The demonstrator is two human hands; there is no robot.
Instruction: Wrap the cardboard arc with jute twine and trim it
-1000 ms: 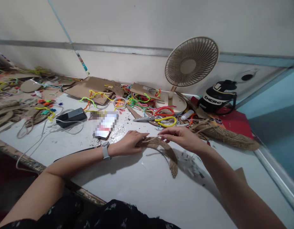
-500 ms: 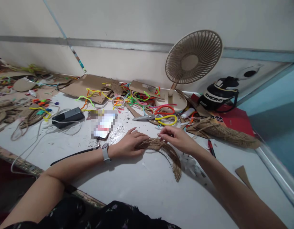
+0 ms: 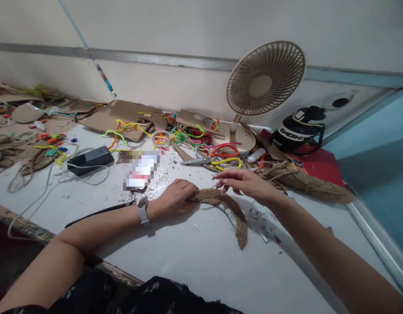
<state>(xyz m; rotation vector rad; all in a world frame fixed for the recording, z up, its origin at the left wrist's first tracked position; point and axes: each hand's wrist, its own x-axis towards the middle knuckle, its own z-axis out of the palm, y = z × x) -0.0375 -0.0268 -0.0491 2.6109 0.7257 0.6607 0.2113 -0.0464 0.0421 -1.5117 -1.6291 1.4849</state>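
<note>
Now the right hand (image 3: 245,183) has been lifted off the curved, feather-shaped piece of brown corrugated cardboard (image 3: 228,208); half a second ago its fingertips were pinched on the upper edge of that piece, and now the fingers are held out loosely, spread and nearly straight, with nothing between them, just above the cardboard's near end. The piece itself is left lying flat on the white table (image 3: 201,257), arching from the left hand (image 3: 177,197) down toward the person. Its left end is kept pinned under the left hand, whose fingers are curled closed over it. The piece has scarcely shifted, so the hold appears to have been passed wholly to the left hand, and the right is judged free for other work. Just beyond the right hand lie grey-bladed scissors with yellow and red loop handles (image 3: 217,161); farther back stands a beige desk fan (image 3: 265,79).
</note>
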